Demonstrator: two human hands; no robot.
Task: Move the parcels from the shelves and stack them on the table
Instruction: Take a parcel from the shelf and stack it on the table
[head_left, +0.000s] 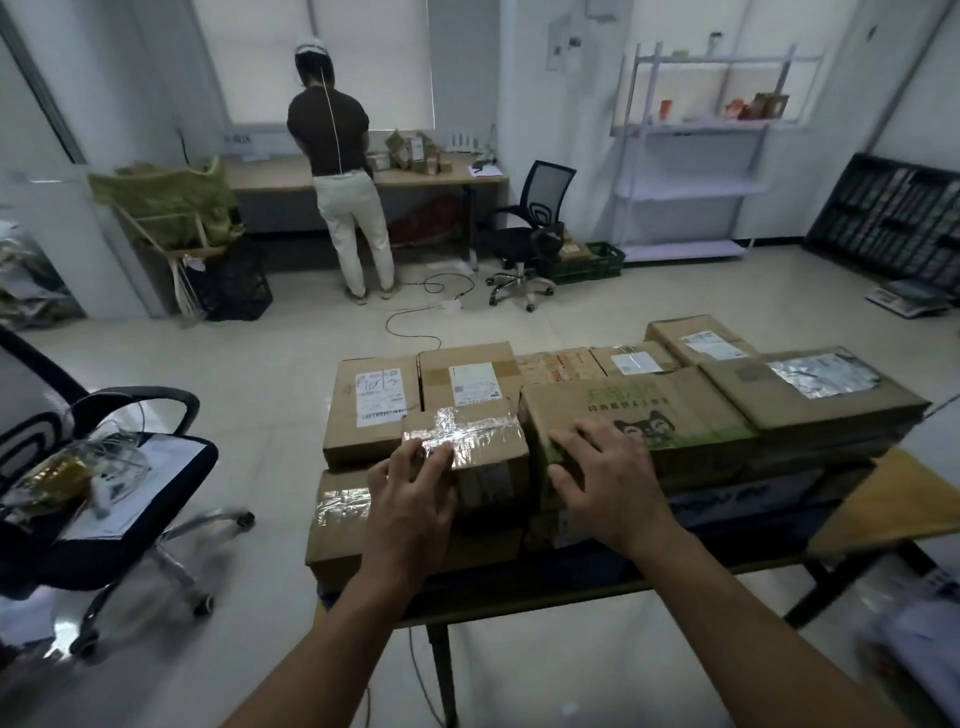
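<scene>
Both forearms come up from the bottom edge, which cuts them off. The left hand (415, 493) curls its fingers over the near left corner of a small brown cardboard parcel criss-crossed with clear tape (478, 441); its thumb is hidden. The right hand (605, 473) lies flat, fingers spread, on a wide flat brown carton with green print (675, 415), with the thumb down the carton's near face.

The small parcel sits at the near left of the stack on the wooden counter (883, 506), on top of a larger taped brown box (337, 535). It touches the green-print carton on its right. Its long axis runs left to right, taped face up. The stack's lower layers are in shadow and hard to tell apart.

Behind it lie more brown labelled parcels (371, 405), their label text unreadable. Farther off, a person (337, 171) faces away at a desk, and a white metal shelf unit (691, 156) stands by the wall.
</scene>
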